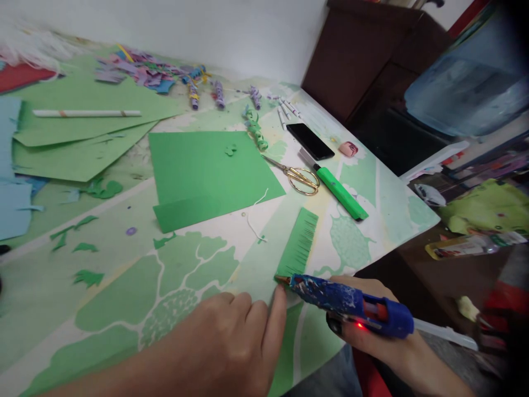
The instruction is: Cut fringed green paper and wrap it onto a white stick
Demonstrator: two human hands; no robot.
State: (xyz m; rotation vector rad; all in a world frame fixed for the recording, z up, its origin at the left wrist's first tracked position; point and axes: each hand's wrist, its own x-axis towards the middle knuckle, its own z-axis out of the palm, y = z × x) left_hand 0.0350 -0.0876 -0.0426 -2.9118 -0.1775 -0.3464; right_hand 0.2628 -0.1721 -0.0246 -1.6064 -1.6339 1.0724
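My right hand [372, 325] is closed around a blue hot glue gun [351, 303] crusted with dried glue, a red light glowing on its side. Its nozzle touches the near end of a green fringed paper strip [295, 242], cut with slits along its right edge. My left hand [231, 331] rests on the table, its index finger stretched out to the same end of the strip, beside the nozzle. The other left fingers are bent and partly hidden. Just beyond the strip lie a green paper sheet [202, 176], a white string [252, 223] and gold-handled scissors [301, 179].
Right of the scissors are a green utility knife [341, 193], a black phone [309, 140] and an eraser-like pink lump [348, 149]. Curled paper rolls [256, 129] and paper scraps [140, 69] lie toward the wall. A water jug [467, 88] stands beyond the table's right edge.
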